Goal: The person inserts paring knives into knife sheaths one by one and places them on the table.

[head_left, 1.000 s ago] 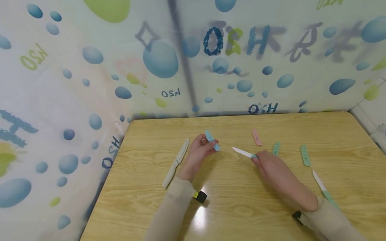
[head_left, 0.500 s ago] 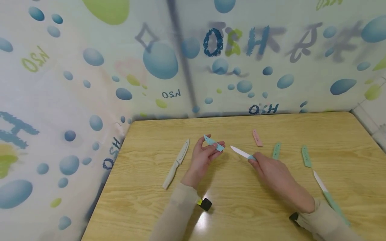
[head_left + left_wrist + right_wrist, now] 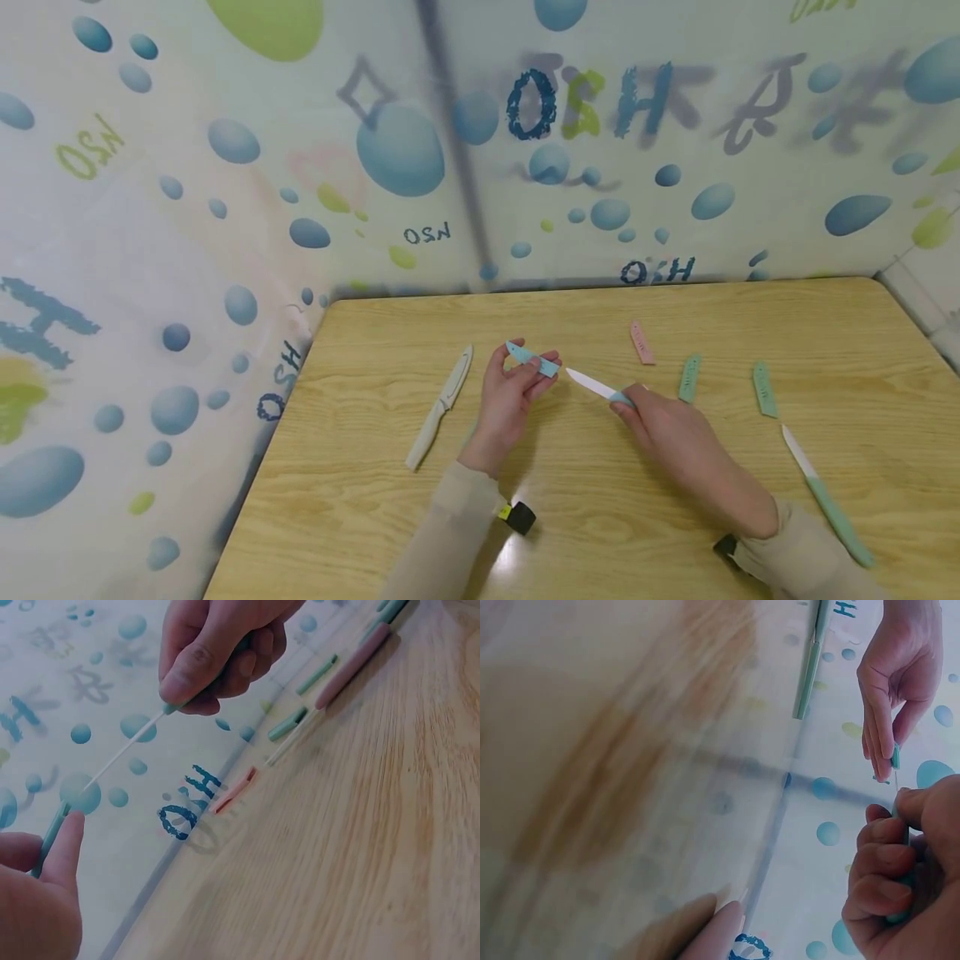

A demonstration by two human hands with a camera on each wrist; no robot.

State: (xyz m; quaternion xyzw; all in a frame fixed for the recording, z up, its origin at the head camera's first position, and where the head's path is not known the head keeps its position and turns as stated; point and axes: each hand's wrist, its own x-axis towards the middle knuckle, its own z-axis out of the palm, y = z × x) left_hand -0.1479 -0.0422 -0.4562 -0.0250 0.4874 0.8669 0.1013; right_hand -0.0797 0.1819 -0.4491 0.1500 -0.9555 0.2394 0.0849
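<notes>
My left hand [image 3: 504,408] pinches a light-blue blade sheath [image 3: 525,357] between thumb and fingers, above the table. In my right hand [image 3: 678,437] is a small knife [image 3: 591,383], gripped by its blue handle; the palm and fingers cover most of that handle. Its white blade points left, the tip right at the near end of the sheath. From the left wrist view, blade [image 3: 124,748] and sheath [image 3: 51,836] are nearly in line. The right wrist view shows my fingers [image 3: 885,859] curled round the handle.
A cream knife [image 3: 438,408] lies left of my left hand. To the right are a pink sheath [image 3: 642,343], green sheaths [image 3: 689,379] [image 3: 764,389] and a green-handled knife [image 3: 828,504]. A pink-handled knife [image 3: 352,667] shows in the left wrist view. Behind the table [image 3: 375,517] hangs a patterned sheet [image 3: 480,217].
My left hand has tilted the sheath from steep to flatter, its lower end turning rightward. My right hand has shifted slightly left, bringing the knife tip close to the sheath.
</notes>
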